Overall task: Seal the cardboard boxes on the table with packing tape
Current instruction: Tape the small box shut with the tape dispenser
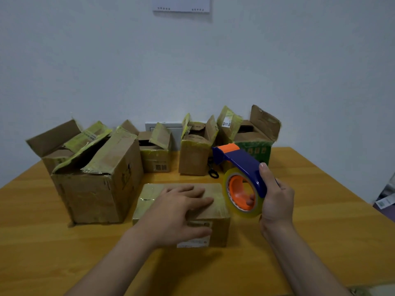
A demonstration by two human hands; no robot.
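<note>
A small closed cardboard box sits on the wooden table right in front of me. My left hand lies flat on its top, fingers spread and pressing the flaps down. My right hand grips a blue and orange tape dispenser loaded with a clear tape roll, held in the air just right of the box. Behind stand open boxes: a large one at the left, two small ones in the middle, and a green-sided one behind the dispenser.
Black scissors lie on the table between the middle boxes and the dispenser. A white wall rises behind the table. Some printed paper shows past the table's right edge.
</note>
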